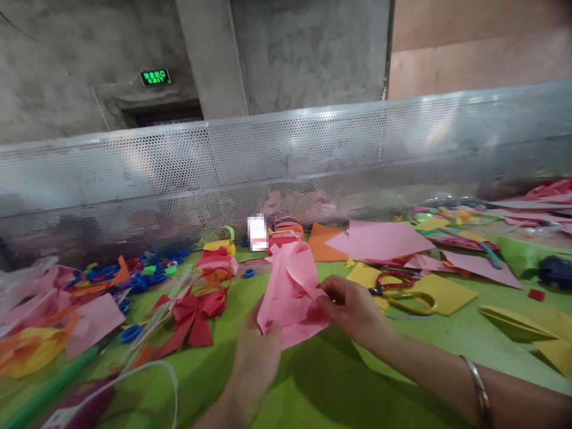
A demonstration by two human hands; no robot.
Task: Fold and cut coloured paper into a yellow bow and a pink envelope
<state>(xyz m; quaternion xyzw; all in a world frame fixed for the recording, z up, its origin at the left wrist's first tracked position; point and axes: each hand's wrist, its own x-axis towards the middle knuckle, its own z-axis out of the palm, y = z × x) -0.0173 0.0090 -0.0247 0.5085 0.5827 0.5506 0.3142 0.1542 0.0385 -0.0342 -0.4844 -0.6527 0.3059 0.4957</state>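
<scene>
A folded piece of pink paper is held up between both hands over the green tabletop. My left hand grips its lower left side, thumb in front and the other fingers behind. At the paper's right edge, my right hand pinches a fold between thumb and fingers. Creases and a raised flap show on the paper. Just right of my right hand lie scissors with red and yellow handles, resting on yellow paper.
Red paper strips, blue rings and pink scraps lie on the left. Pink sheets and an orange sheet lie behind my hands. A perforated metal panel borders the back. A white cord curves at front left.
</scene>
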